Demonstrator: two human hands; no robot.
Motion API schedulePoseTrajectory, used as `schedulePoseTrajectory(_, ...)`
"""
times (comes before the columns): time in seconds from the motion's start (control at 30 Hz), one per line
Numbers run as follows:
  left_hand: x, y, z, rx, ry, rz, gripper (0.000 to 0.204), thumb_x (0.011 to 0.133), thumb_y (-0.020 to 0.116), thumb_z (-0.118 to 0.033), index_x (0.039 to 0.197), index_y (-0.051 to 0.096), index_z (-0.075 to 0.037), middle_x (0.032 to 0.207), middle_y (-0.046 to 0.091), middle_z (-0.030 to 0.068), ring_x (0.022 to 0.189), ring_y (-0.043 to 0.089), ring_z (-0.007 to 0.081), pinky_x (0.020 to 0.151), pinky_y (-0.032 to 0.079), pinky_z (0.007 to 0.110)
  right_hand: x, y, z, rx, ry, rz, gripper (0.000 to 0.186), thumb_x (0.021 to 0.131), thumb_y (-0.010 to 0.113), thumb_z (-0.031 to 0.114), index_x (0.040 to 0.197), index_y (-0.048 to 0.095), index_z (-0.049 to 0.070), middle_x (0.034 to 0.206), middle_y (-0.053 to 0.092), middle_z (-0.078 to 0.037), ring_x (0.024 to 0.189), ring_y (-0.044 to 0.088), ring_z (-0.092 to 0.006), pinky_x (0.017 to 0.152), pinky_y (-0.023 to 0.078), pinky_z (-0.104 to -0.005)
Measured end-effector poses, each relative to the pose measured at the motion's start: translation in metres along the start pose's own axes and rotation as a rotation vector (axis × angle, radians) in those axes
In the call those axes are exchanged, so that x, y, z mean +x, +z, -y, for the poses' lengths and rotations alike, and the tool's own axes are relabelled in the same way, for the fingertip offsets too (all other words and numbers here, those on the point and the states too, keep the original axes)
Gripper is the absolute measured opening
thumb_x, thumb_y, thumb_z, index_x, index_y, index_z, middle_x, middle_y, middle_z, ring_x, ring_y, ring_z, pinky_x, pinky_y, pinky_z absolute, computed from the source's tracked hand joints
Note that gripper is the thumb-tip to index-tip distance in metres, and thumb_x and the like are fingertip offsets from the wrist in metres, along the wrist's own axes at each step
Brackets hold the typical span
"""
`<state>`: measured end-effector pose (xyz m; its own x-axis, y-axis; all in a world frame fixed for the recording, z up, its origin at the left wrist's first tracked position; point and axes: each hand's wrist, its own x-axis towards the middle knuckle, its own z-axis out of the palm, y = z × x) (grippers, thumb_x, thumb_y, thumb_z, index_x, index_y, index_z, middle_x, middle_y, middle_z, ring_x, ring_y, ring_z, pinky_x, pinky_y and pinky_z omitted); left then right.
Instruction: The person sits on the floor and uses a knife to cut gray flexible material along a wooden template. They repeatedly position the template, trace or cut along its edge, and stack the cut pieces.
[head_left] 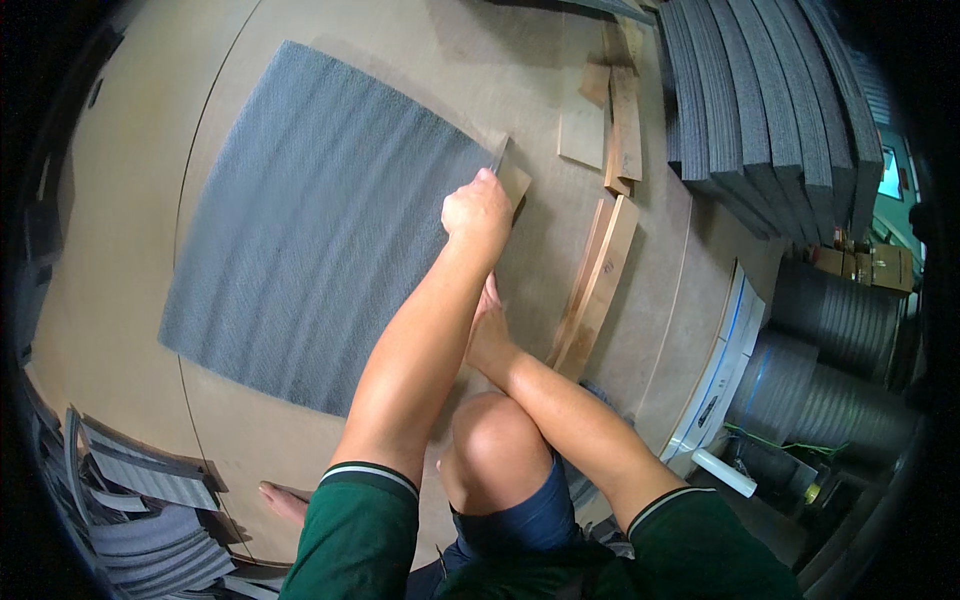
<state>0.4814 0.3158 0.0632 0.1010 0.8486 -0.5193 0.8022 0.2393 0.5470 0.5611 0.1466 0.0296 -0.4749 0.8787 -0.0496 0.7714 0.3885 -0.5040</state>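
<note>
Green sleeves (352, 535) lie nearest, below the fingers; the right hand (487, 332) is partly hidden behind the left forearm (415, 350), its finger state unreadable. Farther on, the left hand (477, 212) curls closed at the grey mat (310, 240), its grip obscured. Leftward of those fingers, the mat looks whole, edge work apparently unfinished.

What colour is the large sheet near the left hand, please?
The sheet is blue-grey with darker bands, best seen in the head view.
</note>
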Motion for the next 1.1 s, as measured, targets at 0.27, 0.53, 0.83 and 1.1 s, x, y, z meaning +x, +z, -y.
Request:
schedulePoseTrajectory(0.27,-0.069,0.022,0.06,0.023,0.04,-0.017,0.017,0.1,0.053,-0.013,0.111,0.058,-0.001,0.101,0.076,0.0276,0.096,0.077,0.0431,0.082,0.062,0.052,0.013,-0.013,0.023,-0.376,0.056,0.237,0.097,0.088,0.072,0.05,0.157,0.038,-0.007,0.163,0.037,-0.032,0.152,0.031,-0.0544,0.129,0.017,-0.0615)
schedulePoseTrajectory(0.53,-0.247,0.049,0.174,0.105,-0.051,0.141,0.015,0.106,0.049,-0.019,0.11,0.048,-0.004,0.081,0.074,0.0274,0.076,0.075,0.0462,0.065,0.061,0.057,0.033,-0.029,0.044,-0.577,0.286,0.527,0.144,0.067,0.088,0.071,0.162,0.02,-0.014,0.168,0.026,-0.035,0.157,0.027,-0.0484,0.133,0.013,-0.0526)
schedulePoseTrajectory(0.83,-0.453,0.055,0.275,0.151,-0.398,0.492,0.016,0.102,0.053,-0.017,0.109,0.05,-0.003,0.084,0.073,0.0285,0.083,0.074,0.0483,0.078,0.058,0.061,0.033,-0.028,0.047,-0.559,0.313,0.536,0.147,0.064,0.09,0.07,0.163,0.018,-0.012,0.169,0.025,-0.034,0.158,0.026,-0.0467,0.133,0.01,-0.0523)
schedulePoseTrajectory(1.1,-0.435,0.015,0.288,0.061,-0.061,-0.006,0.04,0.087,0.071,-0.008,0.126,0.062,-0.003,0.125,0.068,0.022,0.123,0.061,0.0404,0.107,0.046,0.051,0.027,-0.026,0.043,-0.496,0.331,0.471,0.152,0.06,0.094,0.066,0.163,0.015,-0.013,0.17,0.019,-0.035,0.159,0.02,-0.0479,0.134,0.011,-0.0516)
